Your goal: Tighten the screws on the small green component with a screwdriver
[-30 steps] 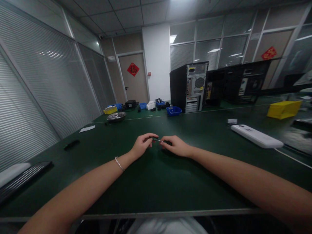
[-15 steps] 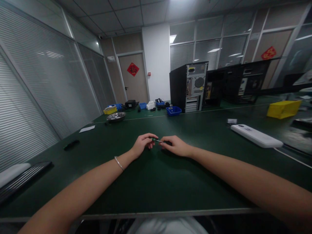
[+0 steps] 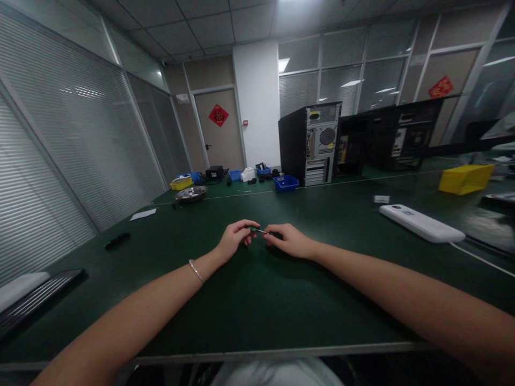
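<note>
Grip unchanged since half-second back, so work looks steady: left hand (image 3: 233, 237) pinching green piece (image 3: 252, 229) left of metal rod (image 3: 262, 231), right hand (image 3: 293, 240) clamped on rod's right end.

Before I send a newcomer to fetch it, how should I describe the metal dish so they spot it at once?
Start with the dark green table and look past the left hand toward its far left. The metal dish sits there, just in front of a yellow bin; unlike that boxy bin, it is round, shallow and shiny silver.

Small green piece (image 3: 253, 229) in left grip (image 3: 234, 236)
</note>
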The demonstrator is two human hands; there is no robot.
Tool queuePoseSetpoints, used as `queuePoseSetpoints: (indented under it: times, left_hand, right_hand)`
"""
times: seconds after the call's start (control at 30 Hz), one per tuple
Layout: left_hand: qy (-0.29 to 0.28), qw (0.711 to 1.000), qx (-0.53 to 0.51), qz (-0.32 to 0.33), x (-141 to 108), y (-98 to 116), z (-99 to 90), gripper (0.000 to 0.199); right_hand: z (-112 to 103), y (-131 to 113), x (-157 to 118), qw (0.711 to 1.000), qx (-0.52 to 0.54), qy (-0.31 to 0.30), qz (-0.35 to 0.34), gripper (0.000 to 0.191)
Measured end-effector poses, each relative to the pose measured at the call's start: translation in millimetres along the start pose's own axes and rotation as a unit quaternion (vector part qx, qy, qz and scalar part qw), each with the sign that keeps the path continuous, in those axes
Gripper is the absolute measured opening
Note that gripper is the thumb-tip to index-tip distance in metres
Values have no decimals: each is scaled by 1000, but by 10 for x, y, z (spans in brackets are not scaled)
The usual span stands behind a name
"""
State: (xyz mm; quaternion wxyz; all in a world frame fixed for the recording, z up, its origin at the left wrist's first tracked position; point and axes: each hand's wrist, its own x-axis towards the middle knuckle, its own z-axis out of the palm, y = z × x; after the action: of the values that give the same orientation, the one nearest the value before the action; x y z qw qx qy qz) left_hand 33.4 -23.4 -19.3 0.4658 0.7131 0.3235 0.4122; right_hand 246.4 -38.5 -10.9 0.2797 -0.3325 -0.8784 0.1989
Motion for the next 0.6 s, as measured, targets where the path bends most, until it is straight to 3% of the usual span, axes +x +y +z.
queuePoseSetpoints:
  times: [0.33,0.6]
  left_hand:
    - [55,990,110,72,-56,82,66,28]
    - [8,994,94,53,-38,66,27,29]
  right_hand:
    - [9,7,10,1000,12,5,15,28]
    - [12,34,13,1000,6,5,12,28]
